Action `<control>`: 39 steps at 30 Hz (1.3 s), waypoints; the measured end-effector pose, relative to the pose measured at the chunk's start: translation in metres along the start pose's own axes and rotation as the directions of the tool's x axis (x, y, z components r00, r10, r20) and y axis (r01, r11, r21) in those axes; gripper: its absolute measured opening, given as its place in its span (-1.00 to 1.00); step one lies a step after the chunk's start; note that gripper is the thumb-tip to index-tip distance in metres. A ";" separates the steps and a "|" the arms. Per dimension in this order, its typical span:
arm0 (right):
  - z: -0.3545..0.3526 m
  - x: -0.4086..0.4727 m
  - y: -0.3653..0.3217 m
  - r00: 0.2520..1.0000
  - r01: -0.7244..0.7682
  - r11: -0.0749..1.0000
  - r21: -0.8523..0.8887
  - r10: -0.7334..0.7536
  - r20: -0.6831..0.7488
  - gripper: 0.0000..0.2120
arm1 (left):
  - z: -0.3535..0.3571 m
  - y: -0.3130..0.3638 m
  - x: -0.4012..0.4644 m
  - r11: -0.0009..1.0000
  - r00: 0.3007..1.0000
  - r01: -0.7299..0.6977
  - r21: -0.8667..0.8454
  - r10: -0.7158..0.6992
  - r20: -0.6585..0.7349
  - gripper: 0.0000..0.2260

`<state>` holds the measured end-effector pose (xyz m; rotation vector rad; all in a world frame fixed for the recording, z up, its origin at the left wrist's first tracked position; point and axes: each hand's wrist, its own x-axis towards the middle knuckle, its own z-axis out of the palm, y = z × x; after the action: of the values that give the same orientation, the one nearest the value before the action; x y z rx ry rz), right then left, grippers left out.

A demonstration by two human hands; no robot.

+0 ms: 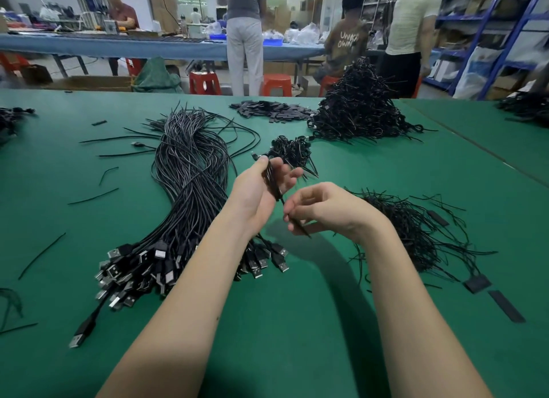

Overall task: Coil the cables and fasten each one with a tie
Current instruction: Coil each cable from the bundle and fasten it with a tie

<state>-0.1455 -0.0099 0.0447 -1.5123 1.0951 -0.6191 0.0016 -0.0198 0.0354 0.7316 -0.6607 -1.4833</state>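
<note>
Left hand (261,189) wrapped around a small coiled cable (271,179), thumb up at its far end, long axis near to far. Right hand (319,209) just right and nearer, fingertips pinched on a thin black tie (300,226) pointing toward the coil's near end. Probably about to wrap. Loose cables (190,172) lying left on the green table (297,323), spare ties (410,228) right, finished coils (361,106) far.

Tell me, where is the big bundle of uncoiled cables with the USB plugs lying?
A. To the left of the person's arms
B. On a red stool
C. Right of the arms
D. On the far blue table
A: the bundle of uncoiled cables stretches along the green table left of the left hand.
</note>
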 end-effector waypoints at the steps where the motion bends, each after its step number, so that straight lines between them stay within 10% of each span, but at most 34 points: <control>1: -0.001 0.000 0.003 1.000 -0.010 1.000 -0.022 0.009 -0.028 -0.80 | 0.000 0.000 -0.001 1.000 1.000 0.005 -0.014 -0.005 -0.012 -0.62; 17: -0.008 0.009 0.011 0.995 0.056 0.885 0.463 -0.010 -0.101 -0.76 | -0.004 0.003 -0.010 0.988 0.956 0.156 -0.006 -0.149 0.252 -0.64; 21: -0.011 0.010 0.014 0.973 0.134 0.969 0.207 -0.089 -0.212 -0.84 | -0.003 -0.003 -0.009 0.969 0.948 0.139 0.204 -0.190 0.256 -0.62; 25: -0.001 0.023 0.018 0.825 0.176 0.969 -0.173 -0.241 -0.511 -0.93 | 0.007 -0.016 -0.003 0.829 0.992 -0.115 0.548 0.066 0.108 -0.58; 30: 0.005 0.023 0.009 0.790 0.191 0.922 -0.336 -0.347 -0.505 -0.91 | -0.006 -0.018 0.005 0.643 0.960 -0.192 0.742 0.281 0.004 -0.61; 35: 0.003 0.018 0.006 0.902 0.257 0.951 0.172 -0.172 -0.396 -0.88 | -0.004 -0.014 0.002 0.609 0.975 -0.149 0.779 0.223 0.012 -0.68; 39: 0.001 0.019 0.013 0.868 0.277 0.942 0.191 -0.160 -0.470 -0.87 | 0.002 -0.021 -0.002 0.426 0.977 -0.174 0.888 0.190 0.100 -0.87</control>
<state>-0.1407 -0.0258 0.0290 -1.3086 1.1371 -1.2725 -0.0137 -0.0166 0.0205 1.4275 -1.5254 -0.8097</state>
